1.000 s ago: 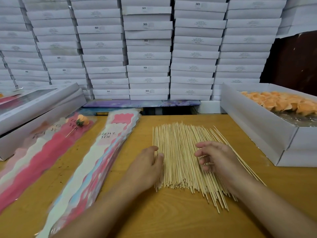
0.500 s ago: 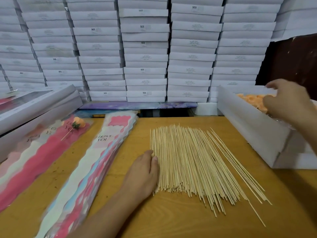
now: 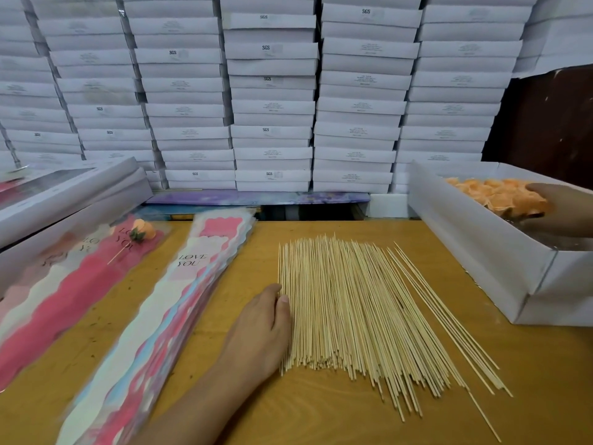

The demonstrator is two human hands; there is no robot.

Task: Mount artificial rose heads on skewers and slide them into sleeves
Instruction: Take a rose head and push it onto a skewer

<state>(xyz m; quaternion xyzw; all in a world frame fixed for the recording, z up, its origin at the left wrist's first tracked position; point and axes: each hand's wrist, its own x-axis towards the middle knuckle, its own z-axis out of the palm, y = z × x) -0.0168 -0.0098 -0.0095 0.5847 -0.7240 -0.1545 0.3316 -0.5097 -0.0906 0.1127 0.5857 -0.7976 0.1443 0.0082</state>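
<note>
The left hand (image 3: 263,329) lies flat on the wooden table (image 3: 321,422), fingers straight, its thumb side touching the left edge of the spread skewers (image 3: 359,313) and gripping none. The right hand (image 3: 561,208) is inside the white box (image 3: 481,248) at the right, fingers curled around the orange rose heads (image 3: 487,195). The sleeves (image 3: 179,284) lie left of the skewers.

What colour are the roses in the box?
Orange. The roses lie in the white box at the right of the head view, the only view here.
</note>
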